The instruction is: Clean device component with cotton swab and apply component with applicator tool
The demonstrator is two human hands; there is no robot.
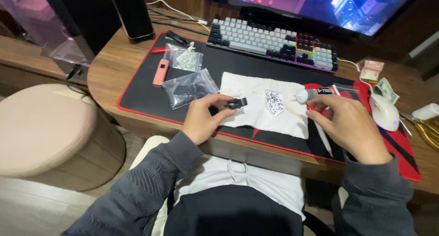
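White cloth (pixel 256 105) on matt black mat (pixel 238 64), wooden desk (pixel 107 69).

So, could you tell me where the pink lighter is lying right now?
In the head view, the pink lighter lies at the left side of the black desk mat, just left of the bag of dark beads.

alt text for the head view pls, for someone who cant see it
Seated at a desk, a person's left hand pinches a small black part while the right hand holds a glue tube over a white cloth. Two bead bags, a keyboard and a mouse lie around.
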